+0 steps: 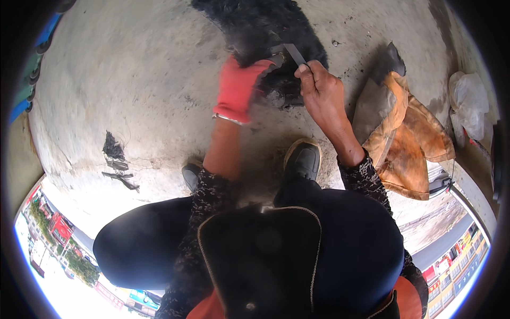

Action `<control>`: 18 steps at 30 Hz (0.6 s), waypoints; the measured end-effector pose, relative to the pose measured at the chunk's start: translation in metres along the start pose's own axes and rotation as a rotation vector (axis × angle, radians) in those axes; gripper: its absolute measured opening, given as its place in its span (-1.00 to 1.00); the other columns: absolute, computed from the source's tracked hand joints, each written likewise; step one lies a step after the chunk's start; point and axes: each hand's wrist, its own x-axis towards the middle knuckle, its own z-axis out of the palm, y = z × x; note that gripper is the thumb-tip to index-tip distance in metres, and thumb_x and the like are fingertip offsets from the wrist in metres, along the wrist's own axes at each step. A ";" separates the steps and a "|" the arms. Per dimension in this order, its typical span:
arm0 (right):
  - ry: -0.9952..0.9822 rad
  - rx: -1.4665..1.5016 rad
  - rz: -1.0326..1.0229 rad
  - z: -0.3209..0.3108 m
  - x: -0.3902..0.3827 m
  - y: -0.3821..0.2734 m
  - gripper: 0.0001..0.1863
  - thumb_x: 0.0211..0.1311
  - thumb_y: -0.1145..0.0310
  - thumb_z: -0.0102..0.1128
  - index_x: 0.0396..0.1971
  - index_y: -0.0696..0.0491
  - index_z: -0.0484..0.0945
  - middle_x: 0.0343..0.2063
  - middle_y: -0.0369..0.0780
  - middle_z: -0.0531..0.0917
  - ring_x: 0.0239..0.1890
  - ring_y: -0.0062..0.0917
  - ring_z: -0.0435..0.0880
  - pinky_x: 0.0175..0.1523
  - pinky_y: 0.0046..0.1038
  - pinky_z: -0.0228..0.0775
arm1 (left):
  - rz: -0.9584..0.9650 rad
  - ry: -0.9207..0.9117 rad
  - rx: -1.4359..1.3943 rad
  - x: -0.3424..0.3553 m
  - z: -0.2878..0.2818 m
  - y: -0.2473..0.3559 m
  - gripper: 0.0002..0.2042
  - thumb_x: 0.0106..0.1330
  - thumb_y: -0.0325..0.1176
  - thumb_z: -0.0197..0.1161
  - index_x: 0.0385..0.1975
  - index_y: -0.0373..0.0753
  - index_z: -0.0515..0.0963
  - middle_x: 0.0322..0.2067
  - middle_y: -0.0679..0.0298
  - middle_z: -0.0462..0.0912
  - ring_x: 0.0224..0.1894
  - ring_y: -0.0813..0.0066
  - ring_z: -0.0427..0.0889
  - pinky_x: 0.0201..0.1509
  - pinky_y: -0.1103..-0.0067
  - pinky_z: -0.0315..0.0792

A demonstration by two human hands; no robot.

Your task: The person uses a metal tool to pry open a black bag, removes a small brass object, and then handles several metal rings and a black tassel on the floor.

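Note:
My left hand point(239, 87), in a red glove with a dark inner side, is at the near edge of a large black shaggy mass point(265, 24) on the floor. Its fingers curl into the dark material, blurred by motion, and what they hold is hidden. Bare, my right hand point(324, 87) is closed around a flat grey metal blade point(296, 55), thumb along its lower end. The blade slants up and left over the black mass, close to the gloved fingers. Whether its tip touches the mass, I cannot tell.
On the right lies a stained orange-brown cloth bag point(406, 143), beside a whitish plastic bag point(469, 98). Black scraps point(116, 159) lie on the concrete floor point(133, 69) at left. My shoes point(304, 159) stand just below my hands.

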 end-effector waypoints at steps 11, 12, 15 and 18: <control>-0.018 -0.130 -0.074 0.008 -0.011 0.005 -0.78 0.33 0.30 0.09 -0.46 0.11 0.44 -0.66 0.03 0.57 -0.54 0.00 0.60 -0.40 -0.05 0.44 | -0.084 0.006 -0.279 0.005 -0.012 -0.031 -0.81 0.22 -0.54 0.27 -0.17 -0.40 0.64 -0.23 0.23 0.72 -0.20 0.49 0.67 -0.08 0.60 0.52; -0.023 -0.123 -0.089 0.007 -0.011 0.004 -0.79 0.33 0.30 0.09 -0.46 0.11 0.44 -0.67 0.03 0.57 -0.55 -0.01 0.60 -0.40 -0.06 0.44 | -0.082 -0.009 -0.289 0.006 -0.016 -0.037 -0.80 0.21 -0.55 0.26 -0.17 -0.38 0.64 -0.22 0.21 0.72 -0.19 0.46 0.68 -0.07 0.59 0.52; -0.027 -0.100 -0.113 0.011 -0.006 0.000 -0.78 0.32 0.32 0.10 -0.47 0.13 0.44 -0.67 0.03 0.56 -0.55 0.00 0.60 -0.40 -0.06 0.44 | 0.185 -0.031 0.008 0.006 -0.020 -0.055 -0.80 0.20 -0.52 0.23 -0.17 -0.28 0.62 -0.28 0.25 0.70 -0.29 0.46 0.65 -0.19 0.57 0.50; 0.015 -0.080 -0.127 0.017 0.015 -0.001 -0.76 0.32 0.33 0.10 -0.49 0.15 0.44 -0.65 0.05 0.57 -0.53 0.00 0.60 -0.39 -0.06 0.44 | 0.654 -0.174 0.777 0.007 -0.027 -0.054 -0.80 0.15 -0.50 0.22 -0.23 -0.22 0.63 -0.27 0.26 0.71 -0.25 0.36 0.65 -0.14 0.49 0.48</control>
